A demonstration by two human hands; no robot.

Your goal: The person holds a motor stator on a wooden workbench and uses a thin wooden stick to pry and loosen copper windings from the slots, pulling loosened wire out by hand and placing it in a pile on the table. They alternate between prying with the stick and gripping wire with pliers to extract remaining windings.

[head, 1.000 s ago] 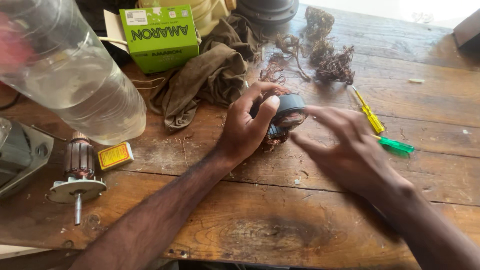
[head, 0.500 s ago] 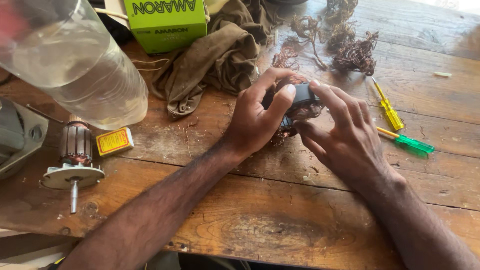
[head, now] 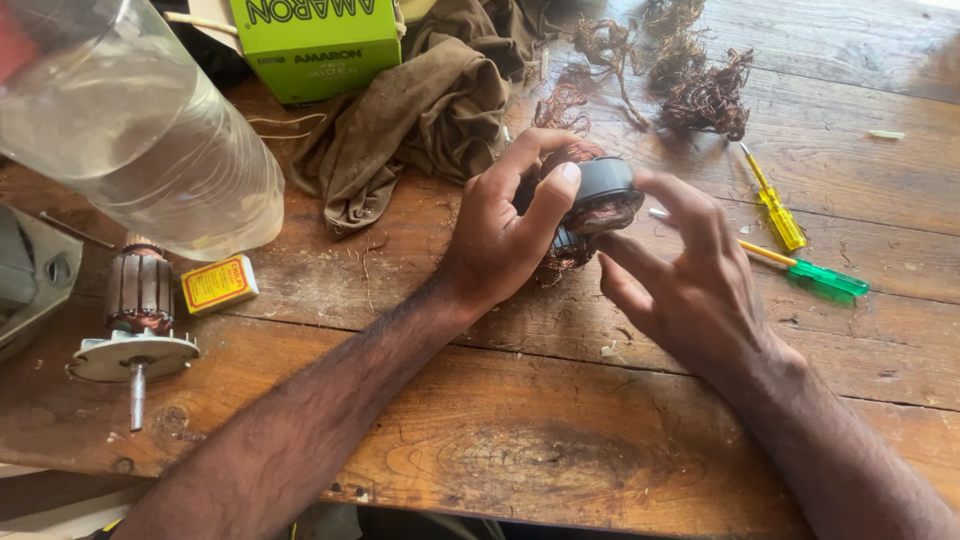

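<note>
My left hand (head: 505,225) grips a round dark motor stator (head: 598,192) with copper windings, holding it just above the wooden table (head: 560,450). My right hand (head: 690,275) is at the stator's right side, fingers spread, its fingertips touching the winding. Loose copper wire trails under the stator.
A large clear plastic bottle (head: 130,130) lies at the left. A motor armature (head: 138,320) and a small yellow box (head: 218,284) sit below it. A green carton (head: 320,45), a brown rag (head: 420,110), tangled copper wire (head: 700,90), a yellow screwdriver (head: 775,205) and a green one (head: 815,275) lie behind.
The view has shifted slightly and the hands sit a little higher in it. My right hand's fingers have opened out from around the stator; my left hand keeps its grip.
</note>
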